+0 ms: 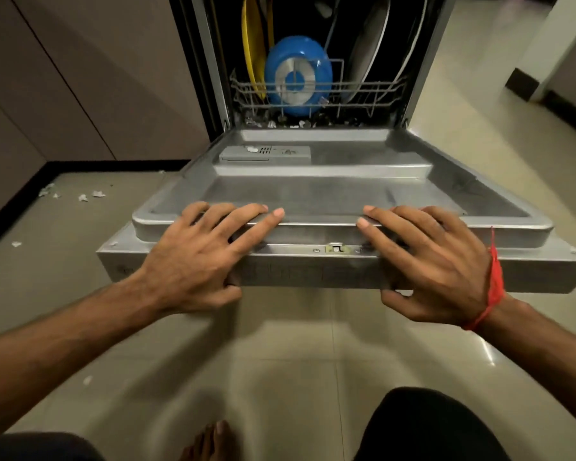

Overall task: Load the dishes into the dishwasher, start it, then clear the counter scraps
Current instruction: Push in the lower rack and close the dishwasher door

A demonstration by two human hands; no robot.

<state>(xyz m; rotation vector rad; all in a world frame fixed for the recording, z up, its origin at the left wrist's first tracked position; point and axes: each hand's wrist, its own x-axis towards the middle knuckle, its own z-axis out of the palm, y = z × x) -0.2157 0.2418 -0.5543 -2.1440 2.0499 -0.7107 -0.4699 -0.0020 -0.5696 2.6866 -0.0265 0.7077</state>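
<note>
both hands (316, 257) gripping dishwasher door's (330, 194) near edge

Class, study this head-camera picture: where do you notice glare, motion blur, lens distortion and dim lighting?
Head view: ceiling light glares off the glossy beige floor tiles; the lower forearms and the grey steel dishwasher door edge smear with motion blur; the wide lens bows the brown cabinet fronts; the tub is dark behind the round blue plate; the left hand and the right hand look fairly sharp.

Brown cabinets (64, 94), tiled floor (296, 354) (glossy)
</note>
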